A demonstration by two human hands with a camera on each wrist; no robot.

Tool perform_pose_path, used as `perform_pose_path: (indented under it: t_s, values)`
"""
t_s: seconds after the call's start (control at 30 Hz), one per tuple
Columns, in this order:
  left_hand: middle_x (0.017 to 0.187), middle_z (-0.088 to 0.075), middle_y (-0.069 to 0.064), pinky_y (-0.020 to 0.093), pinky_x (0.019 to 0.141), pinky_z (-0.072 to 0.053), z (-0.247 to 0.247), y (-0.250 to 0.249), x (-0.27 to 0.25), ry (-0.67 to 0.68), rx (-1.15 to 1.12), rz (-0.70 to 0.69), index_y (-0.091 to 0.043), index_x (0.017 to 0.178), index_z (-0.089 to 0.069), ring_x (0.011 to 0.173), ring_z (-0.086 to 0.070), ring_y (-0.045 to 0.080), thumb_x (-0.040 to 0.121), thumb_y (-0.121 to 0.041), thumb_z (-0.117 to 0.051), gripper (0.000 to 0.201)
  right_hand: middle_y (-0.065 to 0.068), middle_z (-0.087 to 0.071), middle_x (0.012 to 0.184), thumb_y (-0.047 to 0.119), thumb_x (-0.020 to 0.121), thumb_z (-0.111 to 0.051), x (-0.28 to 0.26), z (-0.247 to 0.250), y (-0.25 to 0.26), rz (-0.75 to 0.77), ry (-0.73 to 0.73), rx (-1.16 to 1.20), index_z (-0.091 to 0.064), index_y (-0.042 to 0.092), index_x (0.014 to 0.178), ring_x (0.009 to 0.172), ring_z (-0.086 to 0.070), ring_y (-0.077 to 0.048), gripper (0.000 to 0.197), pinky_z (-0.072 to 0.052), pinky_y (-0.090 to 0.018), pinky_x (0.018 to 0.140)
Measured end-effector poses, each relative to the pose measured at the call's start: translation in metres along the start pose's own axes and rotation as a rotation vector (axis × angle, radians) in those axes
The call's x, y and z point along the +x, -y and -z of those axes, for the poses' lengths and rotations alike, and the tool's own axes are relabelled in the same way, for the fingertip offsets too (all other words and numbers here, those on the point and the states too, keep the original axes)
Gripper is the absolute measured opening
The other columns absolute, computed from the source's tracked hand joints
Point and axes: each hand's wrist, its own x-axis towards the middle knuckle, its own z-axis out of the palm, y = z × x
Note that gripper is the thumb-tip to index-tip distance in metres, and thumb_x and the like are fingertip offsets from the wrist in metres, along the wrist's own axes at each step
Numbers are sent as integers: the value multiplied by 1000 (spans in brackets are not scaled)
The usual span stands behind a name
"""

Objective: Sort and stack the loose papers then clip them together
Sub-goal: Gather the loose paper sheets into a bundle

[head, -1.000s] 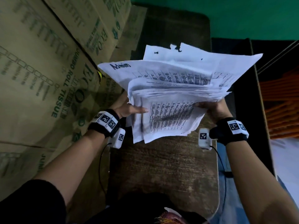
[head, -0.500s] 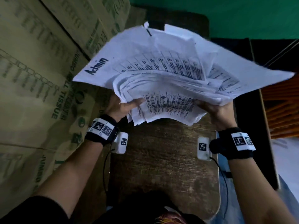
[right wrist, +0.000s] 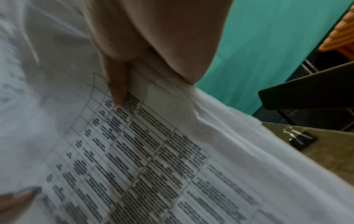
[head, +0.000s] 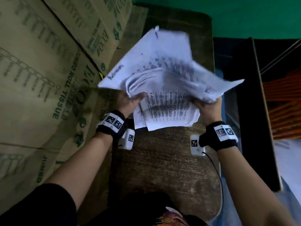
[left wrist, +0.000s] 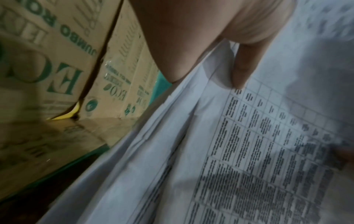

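Printed cardboard cartons (head: 48, 79), tan with green lettering, stand stacked along the left edge of a dark, rough-grained wooden table (head: 162, 168), its far corners rounded, set against a green wall (head: 244, 17). Above the tabletop a person holds a thick, ragged sheaf of loose papers (head: 166, 98) clear of the wood, the white sheets printed with ruled tables, their far ends blurred and fanned apart. The left hand (head: 128, 101) grips the sheaf's left edge, thumb on top; the right hand (head: 206, 106) clamps the right edge the same way. Bare wood lies open beneath and toward the person. A black binder clip (right wrist: 300, 140) with wire handles rests on the table beyond the sheaf's right side. Orange slats (head: 283, 105) show at far right.
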Motion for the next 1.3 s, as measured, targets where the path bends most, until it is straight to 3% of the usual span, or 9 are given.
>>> perform_pose_path:
  t_s: [0.17, 0.27, 0.37, 0.5, 0.6, 0.77, 0.9, 1.0, 1.3]
  values:
    - [83, -75, -2, 34, 74, -59, 15, 1, -7, 81, -97, -72, -11, 90, -68, 74, -70, 8, 70, -43, -80, 39, 21, -73, 86, -8, 66, -80, -6, 13, 6, 55, 20, -50, -67, -7, 99, 81, -68, 2, 36, -53, -15, 74]
    - [102, -71, -10, 19, 84, -53, 7, 1, -21, 251, -138, 2, -7, 109, -61, 94, -67, 3, 71, -32, -80, 49, 8, -69, 100, -1, 75, -76, -13, 20, -30, -204, 31, -225, -60, -9, 114, 88, -65, 0, 43, -47, -5, 67]
    - [112, -67, 14, 24, 82, -48, -8, -10, -27, 59, -66, 144, 2, 114, -60, 102, -63, 24, 78, -23, -75, 46, -13, -68, 106, -5, 81, -68, -13, 9, -36, -207, -52, -314, -62, -5, 109, 99, -67, -20, 29, -45, -10, 72]
    - [106, -67, 14, 29, 81, -51, 3, -32, -9, -114, -63, -85, 7, 111, -56, 102, -64, 29, 63, -40, -84, 72, 8, -75, 76, 0, 66, -83, -7, 1, 17, -58, -84, -92, -69, 6, 88, 70, -70, -3, 27, -55, -19, 64]
    - [117, -59, 3, 6, 94, -41, 14, -39, 4, -41, -162, -120, -4, 116, -51, 109, -56, 4, 61, -23, -89, 69, -14, -74, 91, 7, 60, -90, 4, 5, 27, -30, -2, -47, -67, -6, 98, 87, -73, -28, 46, -58, -36, 81]
    - [112, -67, 3, 34, 101, -44, 3, 24, 18, 121, -362, 241, -6, 109, -63, 106, -64, 15, 50, -44, -91, 76, -10, -75, 90, 13, 52, -94, 28, 11, -37, -352, 35, -94, -64, -1, 100, 90, -72, -23, 58, -56, -34, 88]
    - [120, -56, 10, 34, 86, -40, -22, 115, -9, 427, 47, 582, -1, 127, -50, 97, -55, 22, 87, -24, -66, 49, -9, -69, 91, 50, 37, -91, 11, 17, -119, -614, 125, -484, -63, 0, 91, 81, -66, -21, 79, -56, -32, 74]
    - [126, -58, 20, 37, 94, -44, -33, 145, -25, 405, 294, 547, 1, 124, -54, 111, -57, 34, 94, -15, -53, 33, -13, -51, 130, 23, 63, -89, -8, 15, -144, -706, 224, -686, -39, -3, 134, 121, -51, -30, 91, -43, -33, 97]
    - [118, -61, 12, 30, 95, -42, -39, 154, -59, 326, -43, 730, -2, 118, -57, 111, -58, 25, 90, -8, -60, 28, -26, -15, 154, 1, 79, -73, -24, 7, -154, -772, 109, -656, 3, 0, 148, 141, -23, -38, 103, -25, -48, 115]
